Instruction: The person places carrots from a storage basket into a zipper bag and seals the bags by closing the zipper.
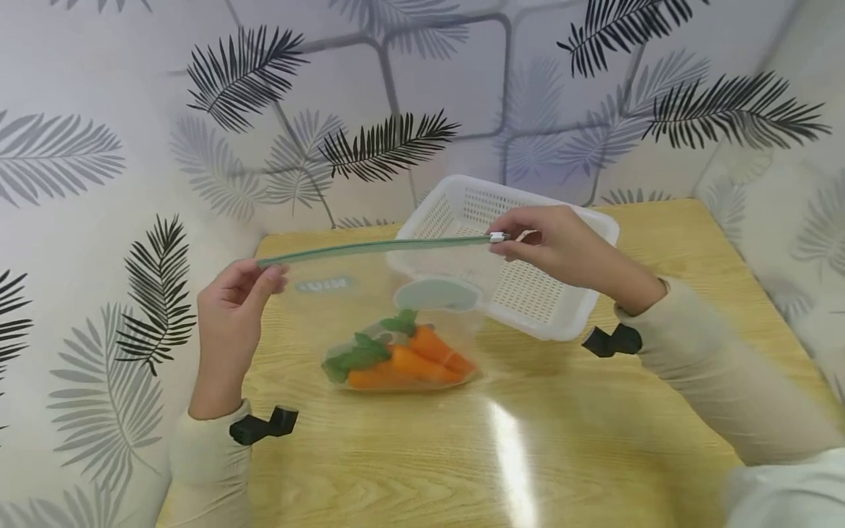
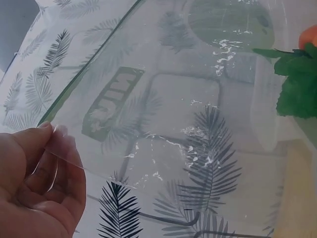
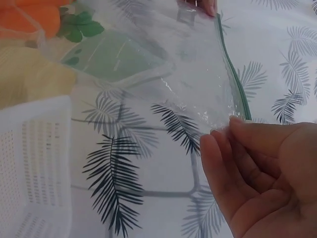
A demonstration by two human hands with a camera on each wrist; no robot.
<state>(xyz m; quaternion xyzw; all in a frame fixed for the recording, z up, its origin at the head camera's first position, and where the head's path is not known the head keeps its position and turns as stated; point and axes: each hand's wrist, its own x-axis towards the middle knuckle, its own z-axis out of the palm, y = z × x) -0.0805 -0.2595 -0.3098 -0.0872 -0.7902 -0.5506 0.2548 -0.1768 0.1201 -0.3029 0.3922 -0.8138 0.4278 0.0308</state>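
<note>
A clear zipper bag (image 1: 317,315) with a green top strip hangs between both hands, above the table. Inside its bottom lie several orange carrots (image 1: 422,359) with green leafy tops. My left hand (image 1: 232,315) pinches the bag's left top corner between thumb and fingers; the left wrist view shows this hand (image 2: 44,173) on the corner. At the other end, my right hand (image 1: 557,246) pinches the right top corner by a white slider (image 1: 497,237). In the right wrist view the thumb and fingers of that hand (image 3: 262,168) meet at the bag's edge.
Behind the bag, a white plastic basket (image 1: 541,293) stands on the wooden table (image 1: 409,455), partly seen through the bag. A wall (image 1: 449,88) with a leaf pattern rises behind the table's far edge. Black mounts (image 1: 264,425) sit on both wrists.
</note>
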